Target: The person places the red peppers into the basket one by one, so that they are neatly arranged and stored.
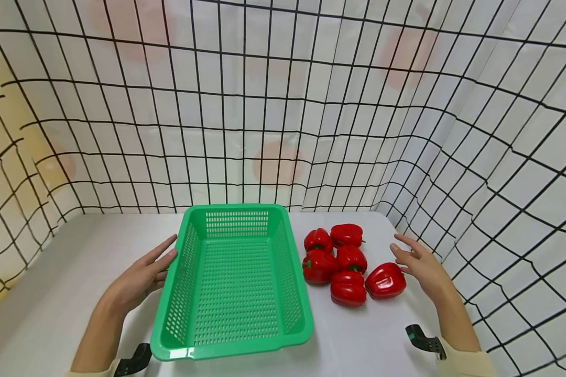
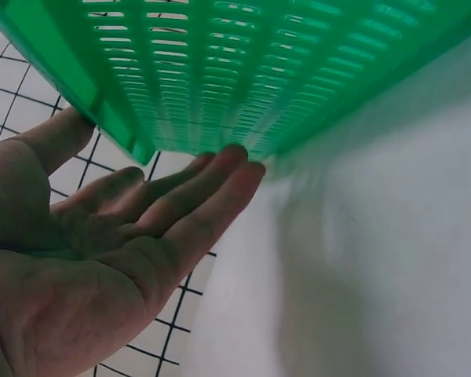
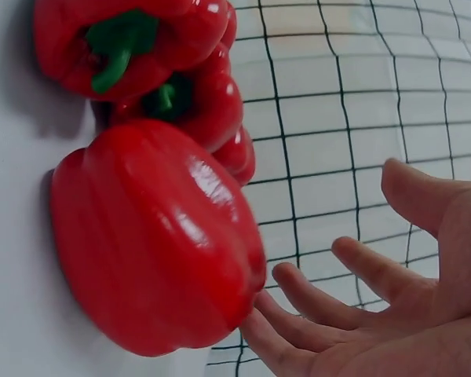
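White tabletop enclosed by black grid netting.
The netting spans the back and both sides, some strands wavy; behind it hangs pale, creased sheeting with faded reddish round patches and a yellowish stretch at far left. The tabletop's far right corner is rounded; soft, diffuse light leaves faint shadows across its surface.

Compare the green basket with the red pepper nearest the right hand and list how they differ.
Colour: the green basket is green, while the pepper is red.
Size: the basket is far larger than the pepper.
Form: the basket is an open, rectangular tray with slotted walls; the pepper is rounded, with smooth, unbroken, glossy skin on the side in view.
Shared: both rest on the white table.
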`<state>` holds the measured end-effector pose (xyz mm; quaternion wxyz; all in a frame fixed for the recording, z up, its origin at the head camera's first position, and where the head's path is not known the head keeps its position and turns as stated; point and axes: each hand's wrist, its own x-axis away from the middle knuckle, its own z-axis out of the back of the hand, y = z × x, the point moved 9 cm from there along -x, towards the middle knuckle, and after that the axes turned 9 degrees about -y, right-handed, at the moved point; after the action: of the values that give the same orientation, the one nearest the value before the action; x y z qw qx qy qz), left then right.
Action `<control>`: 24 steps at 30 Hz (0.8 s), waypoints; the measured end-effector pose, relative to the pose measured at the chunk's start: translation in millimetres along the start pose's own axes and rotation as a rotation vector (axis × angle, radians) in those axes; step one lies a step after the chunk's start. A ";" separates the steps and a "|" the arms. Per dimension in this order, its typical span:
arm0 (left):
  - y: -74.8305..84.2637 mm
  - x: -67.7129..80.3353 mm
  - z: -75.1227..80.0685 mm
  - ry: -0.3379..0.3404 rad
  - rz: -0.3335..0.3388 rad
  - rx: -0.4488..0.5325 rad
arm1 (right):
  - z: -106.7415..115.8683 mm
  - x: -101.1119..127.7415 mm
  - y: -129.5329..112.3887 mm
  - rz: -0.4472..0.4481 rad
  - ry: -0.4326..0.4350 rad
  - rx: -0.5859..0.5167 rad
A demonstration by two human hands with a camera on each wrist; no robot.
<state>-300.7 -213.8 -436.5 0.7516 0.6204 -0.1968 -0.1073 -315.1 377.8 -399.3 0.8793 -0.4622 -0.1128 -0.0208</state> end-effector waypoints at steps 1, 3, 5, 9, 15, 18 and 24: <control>0.1 -0.3 -0.8 -0.010 -0.005 0.007 | 0.0 -0.8 3.2 -0.007 -0.010 -0.008; 1.1 -1.0 -1.7 -0.021 -0.018 0.019 | 1.1 -2.4 9.2 -0.022 -0.020 -0.029; 1.7 -1.5 -2.0 -0.026 -0.027 0.032 | 2.3 -3.9 13.7 -0.030 -0.022 -0.061; 2.0 -2.4 -2.4 -0.032 -0.041 0.076 | 5.7 -4.4 20.5 -0.031 -0.019 -0.135; 2.5 -1.8 -2.7 -0.035 -0.036 0.102 | 11.1 -1.5 33.8 -0.036 -0.026 -0.127; 2.6 -1.0 -2.8 -0.032 -0.028 0.116 | 10.8 -1.5 42.6 -0.051 -0.054 -0.137; 4.6 -2.7 -3.2 -0.017 -0.054 0.136 | 10.3 -2.2 57.0 -0.089 -0.111 -0.135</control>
<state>-302.1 -208.9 -433.0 0.7027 0.6743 -0.1932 -0.1190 -311.0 418.7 -440.3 0.8369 -0.5154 -0.1798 -0.0417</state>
